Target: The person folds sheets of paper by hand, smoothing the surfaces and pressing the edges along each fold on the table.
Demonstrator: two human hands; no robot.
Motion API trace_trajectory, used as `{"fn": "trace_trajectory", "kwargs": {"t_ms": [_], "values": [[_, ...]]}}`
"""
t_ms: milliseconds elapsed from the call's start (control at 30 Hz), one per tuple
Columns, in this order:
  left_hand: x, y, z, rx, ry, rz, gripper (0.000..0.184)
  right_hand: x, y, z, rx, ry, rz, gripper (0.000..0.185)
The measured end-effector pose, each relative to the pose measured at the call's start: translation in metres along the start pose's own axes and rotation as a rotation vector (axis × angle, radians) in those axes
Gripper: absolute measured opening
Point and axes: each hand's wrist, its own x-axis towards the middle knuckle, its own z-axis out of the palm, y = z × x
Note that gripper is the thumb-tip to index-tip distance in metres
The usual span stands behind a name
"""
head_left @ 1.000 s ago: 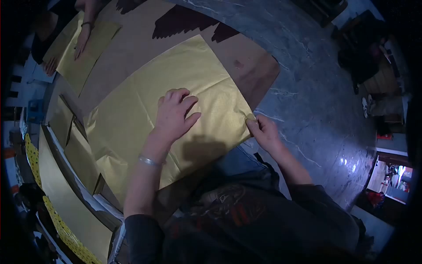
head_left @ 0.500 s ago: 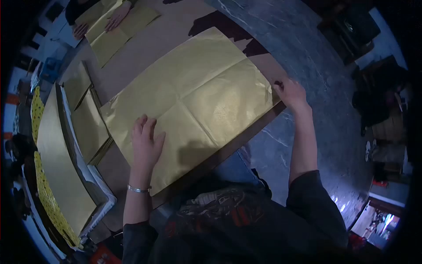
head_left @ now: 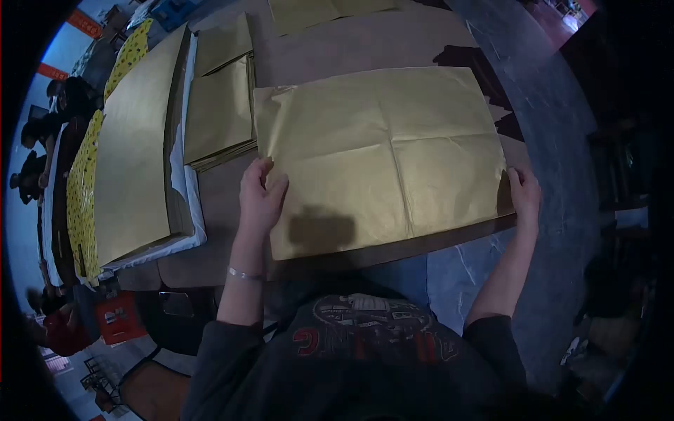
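A large gold sheet with crossing creases lies on the brown table before me. At its left edge is my left hand, thumb and fingers closed around that edge, a silver bracelet on the wrist. My right hand pinches the sheet's right edge near the front corner. Left of the sheet are folded gold sheets in stacks, and beyond them a tall pile of gold sheets on white wrapping. A dark shadow falls on the sheet's front left part.
Dark red jagged pieces lie at the table's right edge. Another gold sheet is at the far side. Yellow patterned material borders the pile. Several people are at the far left. A chair stands at the lower left.
The view has swung left. The sheet now lies squarer to me and flatter. My left hand has gone from above the sheet to its left edge; the co-worker's hands have left view.
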Motion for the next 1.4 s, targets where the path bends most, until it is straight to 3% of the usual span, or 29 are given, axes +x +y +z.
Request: {"fn": "trace_trajectory", "kwargs": {"t_ms": [133, 233, 333, 400, 467, 700, 767, 867, 967, 1000, 1100, 1167, 1233, 1300, 1400], "values": [[0.000, 0.029, 0.004, 0.420, 0.142, 0.169, 0.053, -0.007, 0.013, -0.006, -0.105, 0.060, -0.032, 0.039], [0.013, 0.024, -0.003, 0.490, 0.087, -0.027, 0.054, -0.004, 0.009, -0.005, -0.234, 0.032, -0.034, 0.042], [0.027, 0.025, -0.001, 0.443, 0.102, -0.073, 0.050, 0.010, 0.026, 0.010, -0.176, 0.017, 0.016, 0.044], [0.031, 0.023, 0.004, 0.465, 0.139, 0.010, 0.046, 0.017, 0.022, 0.011, -0.132, -0.142, 0.025, 0.044], [0.031, 0.028, 0.007, 0.455, 0.110, -0.069, 0.045, 0.011, 0.015, 0.013, -0.137, -0.105, -0.003, 0.042], [0.029, 0.036, 0.017, 0.312, 0.034, 0.030, 0.043, 0.005, 0.028, -0.008, -0.188, 0.053, -0.082, 0.034], [0.030, 0.049, 0.020, 0.342, 0.028, -0.006, 0.042, 0.005, 0.028, -0.015, -0.259, 0.014, 0.011, 0.034], [0.054, 0.026, 0.040, 0.340, 0.108, 0.157, 0.045, 0.008, 0.027, -0.012, -0.350, 0.087, -0.054, 0.039], [0.084, 0.040, 0.050, 0.417, 0.145, 0.076, 0.057, 0.024, 0.027, 0.008, -0.286, 0.207, -0.069, 0.043], [0.095, 0.043, 0.052, 0.524, 0.151, 0.026, 0.061, 0.023, 0.011, 0.013, -0.280, 0.143, -0.060, 0.046], [0.121, 0.042, 0.043, 0.462, 0.058, -0.094, 0.064, 0.032, -0.014, 0.016, -0.276, 0.004, -0.166, 0.051], [0.131, 0.025, 0.044, 0.391, 0.070, -0.074, 0.063, 0.045, -0.004, 0.029, -0.044, 0.023, -0.102, 0.054], [0.139, 0.010, 0.050, 0.329, 0.199, -0.001, 0.061, 0.052, -0.001, 0.035, -0.153, 0.081, -0.104, 0.053], [0.134, 0.039, 0.050, 0.417, 0.192, -0.025, 0.057, 0.055, -0.005, 0.033, -0.271, 0.141, -0.104, 0.053], [0.138, 0.046, 0.048, 0.529, 0.170, -0.106, 0.047, 0.052, -0.020, 0.033, -0.183, 0.024, -0.127, 0.049]]}}
